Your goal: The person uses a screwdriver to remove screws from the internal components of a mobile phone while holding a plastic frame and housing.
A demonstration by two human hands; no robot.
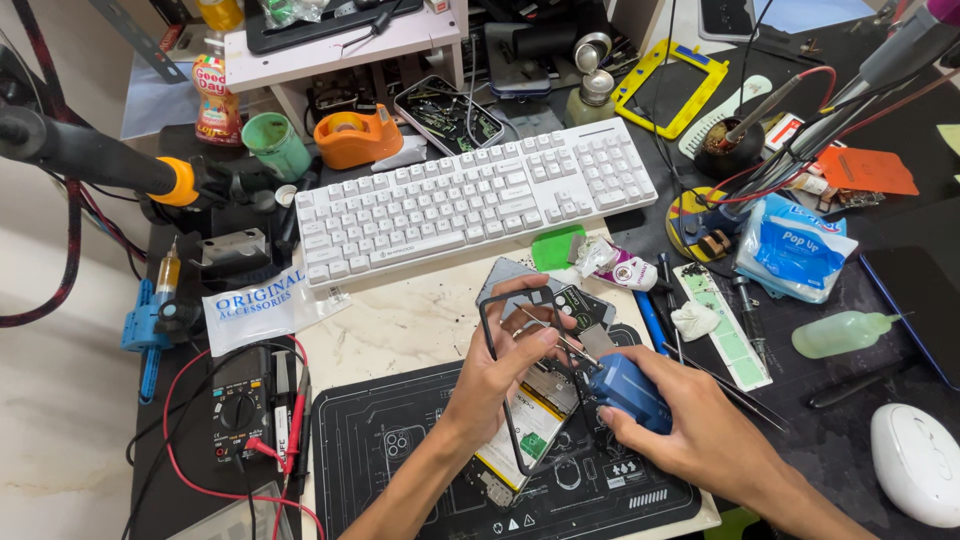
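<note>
My left hand grips the black frame of an opened phone, whose battery and boards show, tilted above a dark work mat. Thin metal tweezers lie under my left thumb and fingers, pointing right. My right hand is closed around a small blue tool, its tip against the phone's inside near the upper part. A grey phone back cover lies just beyond the hands.
A white keyboard stretches across the bench behind. A multimeter with red leads sits at left, a white mouse at right. Pale green squeeze bottle, blue tissue pack, orange tape dispenser, green cup and cables crowd the edges.
</note>
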